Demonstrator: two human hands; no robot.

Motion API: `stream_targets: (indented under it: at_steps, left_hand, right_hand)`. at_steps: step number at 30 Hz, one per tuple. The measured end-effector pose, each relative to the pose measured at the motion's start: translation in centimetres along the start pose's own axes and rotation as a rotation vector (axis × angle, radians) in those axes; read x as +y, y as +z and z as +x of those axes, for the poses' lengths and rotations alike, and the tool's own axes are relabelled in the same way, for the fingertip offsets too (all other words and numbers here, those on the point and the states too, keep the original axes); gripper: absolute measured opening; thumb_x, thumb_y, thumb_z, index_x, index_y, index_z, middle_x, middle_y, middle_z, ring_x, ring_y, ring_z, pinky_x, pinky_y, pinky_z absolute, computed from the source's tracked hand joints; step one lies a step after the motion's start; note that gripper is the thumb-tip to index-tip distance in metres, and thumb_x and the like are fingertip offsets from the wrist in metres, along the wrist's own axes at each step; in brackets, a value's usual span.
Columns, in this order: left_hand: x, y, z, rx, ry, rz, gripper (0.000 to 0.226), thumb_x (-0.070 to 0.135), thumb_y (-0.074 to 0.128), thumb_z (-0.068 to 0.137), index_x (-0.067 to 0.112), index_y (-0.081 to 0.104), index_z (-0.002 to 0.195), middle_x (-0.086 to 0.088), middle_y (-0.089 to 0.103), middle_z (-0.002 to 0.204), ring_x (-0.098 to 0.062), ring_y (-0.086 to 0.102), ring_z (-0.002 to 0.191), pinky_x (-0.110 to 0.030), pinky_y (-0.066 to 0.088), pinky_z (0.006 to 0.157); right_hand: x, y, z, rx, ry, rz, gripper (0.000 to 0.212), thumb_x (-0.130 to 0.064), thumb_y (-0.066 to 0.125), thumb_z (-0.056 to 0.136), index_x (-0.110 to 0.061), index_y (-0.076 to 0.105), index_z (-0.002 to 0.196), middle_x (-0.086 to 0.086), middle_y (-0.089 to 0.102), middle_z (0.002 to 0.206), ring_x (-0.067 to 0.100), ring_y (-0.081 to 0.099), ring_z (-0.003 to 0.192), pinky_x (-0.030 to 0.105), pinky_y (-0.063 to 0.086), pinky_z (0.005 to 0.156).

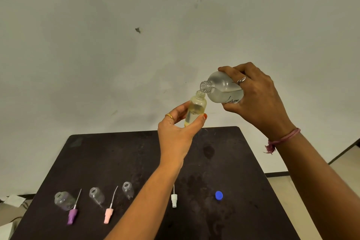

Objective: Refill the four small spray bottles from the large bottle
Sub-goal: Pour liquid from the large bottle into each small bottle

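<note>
My left hand [178, 126] grips a small yellowish spray bottle [196, 109] upright above the dark table [243, 161], its neck uncapped. My right hand [255, 99] holds the large clear bottle [222, 88] tipped leftward, its open mouth touching the small bottle's neck. Liquid fills much of the small bottle. Three other small clear bottles stand open on the table's front left: one [64, 200], another [96, 195] and a third [128, 189].
Spray heads with dip tubes lie on the table: a purple one [72, 216], a pink one [108, 214] and a white one [174, 199]. A blue cap [219, 195] lies front right. A pale wall rises behind the table, with floor to the right.
</note>
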State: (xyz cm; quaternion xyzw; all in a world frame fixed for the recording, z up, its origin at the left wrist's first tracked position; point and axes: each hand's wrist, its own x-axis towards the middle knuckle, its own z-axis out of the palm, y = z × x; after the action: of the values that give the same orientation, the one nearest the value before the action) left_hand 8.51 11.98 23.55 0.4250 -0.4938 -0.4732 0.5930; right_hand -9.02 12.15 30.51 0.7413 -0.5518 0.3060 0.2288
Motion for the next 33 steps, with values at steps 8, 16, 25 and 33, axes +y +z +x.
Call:
stream_targets:
  at_steps: [8,16,25,33]
  left_hand:
    - [-0.01,-0.18,0.14,-0.009,0.006,-0.001,0.033,0.027,0.083,0.07,0.045,0.065,0.09,0.026,0.068,0.094,0.008,0.062,0.094,-0.007,0.047,0.073]
    - [0.01,-0.2,0.03,-0.014,0.009,-0.012,0.033,0.027,0.083,0.07,0.045,0.065,0.09,0.027,0.068,0.094,0.008,0.062,0.095,-0.009,0.046,0.075]
    - [-0.07,-0.35,0.12,-0.016,0.01,-0.018,0.034,0.027,0.084,0.07,0.044,0.065,0.092,0.025,0.069,0.096,0.006,0.063,0.096,-0.011,0.047,0.077]
    - [-0.08,-0.48,0.2,-0.011,0.005,-0.024,0.034,0.026,0.084,0.07,0.044,0.065,0.092,0.024,0.069,0.097,0.006,0.063,0.096,-0.01,0.048,0.077]
  right_hand:
    - [-0.03,0.12,0.1,-0.002,-0.005,-0.012,0.074,-0.017,0.084,0.06,-0.015,0.056,0.128,0.012,0.058,0.107,0.029,0.058,0.092,0.039,0.047,0.075]
    - [-0.14,0.03,0.06,0.001,-0.009,-0.012,0.074,-0.016,0.084,0.059,-0.015,0.056,0.128,0.012,0.058,0.107,0.029,0.058,0.091,0.039,0.048,0.074]
    - [-0.2,0.09,0.08,-0.006,-0.009,-0.01,0.075,-0.016,0.084,0.059,-0.015,0.055,0.128,0.012,0.058,0.108,0.029,0.058,0.092,0.04,0.049,0.075]
    - [-0.21,0.2,0.24,-0.01,-0.019,-0.014,0.076,-0.018,0.084,0.059,-0.016,0.054,0.129,0.012,0.058,0.109,0.03,0.058,0.092,0.041,0.049,0.074]
